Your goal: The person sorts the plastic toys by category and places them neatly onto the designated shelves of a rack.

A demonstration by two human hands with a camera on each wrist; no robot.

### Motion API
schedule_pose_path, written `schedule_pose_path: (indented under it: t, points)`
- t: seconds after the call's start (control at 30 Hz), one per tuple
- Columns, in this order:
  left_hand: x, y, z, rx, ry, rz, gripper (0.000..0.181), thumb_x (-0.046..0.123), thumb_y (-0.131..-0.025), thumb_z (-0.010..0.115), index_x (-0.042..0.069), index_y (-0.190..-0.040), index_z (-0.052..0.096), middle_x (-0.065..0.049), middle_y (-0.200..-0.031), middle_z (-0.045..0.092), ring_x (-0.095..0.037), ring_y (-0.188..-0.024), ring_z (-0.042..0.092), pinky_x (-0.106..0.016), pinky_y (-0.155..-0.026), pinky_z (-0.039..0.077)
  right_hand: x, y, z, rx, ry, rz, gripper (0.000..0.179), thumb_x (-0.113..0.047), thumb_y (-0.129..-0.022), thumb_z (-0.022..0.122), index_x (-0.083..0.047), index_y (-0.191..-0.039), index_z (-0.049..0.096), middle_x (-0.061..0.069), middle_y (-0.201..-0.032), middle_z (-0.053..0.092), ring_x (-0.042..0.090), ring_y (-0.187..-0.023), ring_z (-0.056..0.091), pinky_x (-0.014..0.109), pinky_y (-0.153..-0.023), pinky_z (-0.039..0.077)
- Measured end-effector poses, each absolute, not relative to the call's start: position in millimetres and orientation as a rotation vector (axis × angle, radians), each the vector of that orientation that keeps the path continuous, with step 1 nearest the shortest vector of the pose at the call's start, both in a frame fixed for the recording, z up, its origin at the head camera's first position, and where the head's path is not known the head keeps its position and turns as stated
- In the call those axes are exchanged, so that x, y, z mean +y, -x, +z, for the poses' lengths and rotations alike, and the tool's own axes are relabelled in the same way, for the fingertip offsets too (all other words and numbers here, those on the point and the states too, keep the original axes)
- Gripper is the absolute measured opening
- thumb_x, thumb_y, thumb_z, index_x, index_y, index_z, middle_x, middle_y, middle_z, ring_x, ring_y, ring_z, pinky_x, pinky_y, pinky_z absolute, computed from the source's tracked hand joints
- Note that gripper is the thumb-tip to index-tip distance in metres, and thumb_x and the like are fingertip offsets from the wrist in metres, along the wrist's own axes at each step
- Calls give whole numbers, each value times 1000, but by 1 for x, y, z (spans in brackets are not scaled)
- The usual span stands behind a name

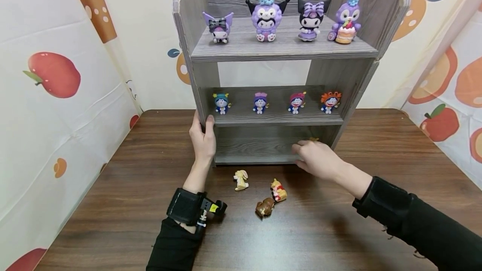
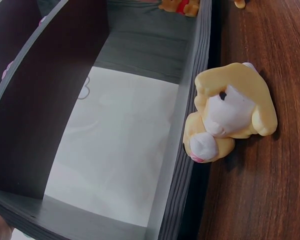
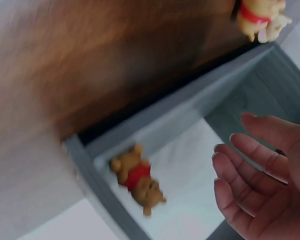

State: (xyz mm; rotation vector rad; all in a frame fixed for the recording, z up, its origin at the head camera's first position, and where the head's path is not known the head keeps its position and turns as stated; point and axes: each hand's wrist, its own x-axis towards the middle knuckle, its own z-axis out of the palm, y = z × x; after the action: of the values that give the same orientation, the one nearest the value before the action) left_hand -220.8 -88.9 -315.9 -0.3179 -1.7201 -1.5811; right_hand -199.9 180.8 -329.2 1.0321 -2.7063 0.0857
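A grey wood-grain display shelf (image 1: 278,121) stands on the table. My left hand (image 1: 204,139) grips the lower part of its left side panel, thumb on the front edge. My right hand (image 1: 318,160) is at the right end of the bottom tier, fingers loosely bent with nothing between them. Beside it in the right wrist view, a yellow bear figurine in a red shirt (image 3: 138,177) sits in the corner of that tier; in the head view the hand mostly hides it. On the table before the shelf are a cream long-eared figurine (image 1: 241,180), another red-shirted bear figurine (image 1: 278,190) and a brown figurine (image 1: 265,207).
Several purple rabbit-eared and black-eared figurines, one a tall bunny-hooded figure (image 1: 266,22), line the top tier. Small blue figurines in colourful hats, one with a red hat (image 1: 330,103), fill the middle tier. Fruit-print cloth (image 1: 56,137) hangs around the wooden table (image 1: 150,204).
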Motion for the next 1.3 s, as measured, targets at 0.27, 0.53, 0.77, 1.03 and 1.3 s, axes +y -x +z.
schedule_pose_path:
  t: [0.27,0.53,0.77,1.03,1.3]
  points:
    - [-89,221,-316,-1722,323,-1576,32,-6,-85,41,-13,-115,47,-26,-87,53,-24,-81,48,-33,-75,38,169,193,-350,-2850,-1018,409,10,-15,-77,67,-10,-76,59,-8,-61,51,2,-53,44,22,-47,38]
    - [-89,221,-317,-1737,313,-1574,35,-5,-85,41,-12,-120,45,-27,-91,54,-24,-80,48,-34,-74,39,157,191,-362,-2902,-1082,613,12,-18,-81,63,-7,-75,61,-9,-54,48,-1,-46,40,19,-45,35]
    - [-89,221,-316,-1737,313,-1581,36,-5,-86,41,-12,-121,44,-28,-97,55,-24,-84,49,-35,-78,39,149,190,-367,-2984,-1091,756,20,-26,-81,63,-8,-74,61,-9,-49,44,-1,-44,36,18,-43,34]
    - [-88,221,-317,-1734,305,-1582,35,-5,-85,41,-12,-119,46,-28,-97,55,-23,-85,49,-36,-79,39,142,190,-364,-3137,-1052,779,26,-31,-78,66,-6,-76,60,-8,-48,47,1,-43,40,20,-45,36]
    - [-88,222,-316,-1720,318,-1572,30,-6,-85,41,-14,-113,48,-23,-78,51,-20,-70,45,-27,-67,37,139,195,-359,-3349,-906,927,23,-27,-77,68,-8,-71,57,0,-50,55,11,-42,52,24,-42,42]
